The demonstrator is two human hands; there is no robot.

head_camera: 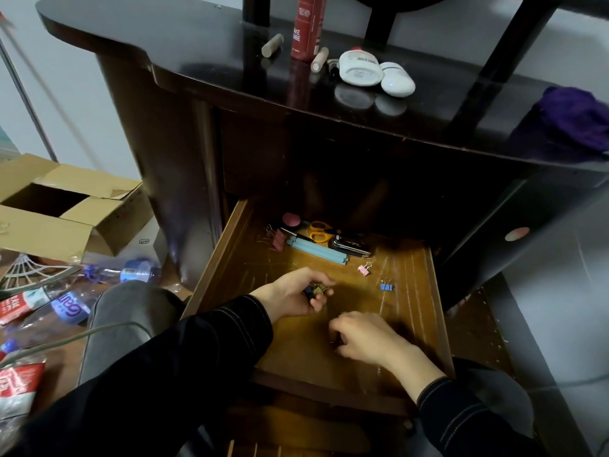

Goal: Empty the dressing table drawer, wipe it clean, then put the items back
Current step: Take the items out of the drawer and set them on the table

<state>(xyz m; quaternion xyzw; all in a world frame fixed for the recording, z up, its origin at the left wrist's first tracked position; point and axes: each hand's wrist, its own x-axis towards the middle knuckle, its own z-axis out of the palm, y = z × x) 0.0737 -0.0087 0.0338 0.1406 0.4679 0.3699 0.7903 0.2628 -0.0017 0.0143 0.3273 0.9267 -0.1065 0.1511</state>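
Observation:
The wooden drawer (408, 311) stands pulled out below the dark dressing table (204, 70). My left hand (293, 296) is inside it and grips a small bunch of binder clips (317, 289). My right hand (361, 338) rests on the drawer floor near the front with its fingers curled; what is under them is hidden. At the back of the drawer lie yellow scissors (319, 231), light blue clips (318, 250), a black stapler (351, 245), a pink round compact (291, 219) and a pink binder clip (278, 240). Loose pink (364, 269) and blue (387, 286) binder clips lie mid-drawer.
On the table top stand a red spray can (308, 26), two white containers (361, 68), small tubes (272, 45) and a purple cloth (575, 118). An open cardboard box (66, 206) and plastic bottles (71, 308) litter the floor at left.

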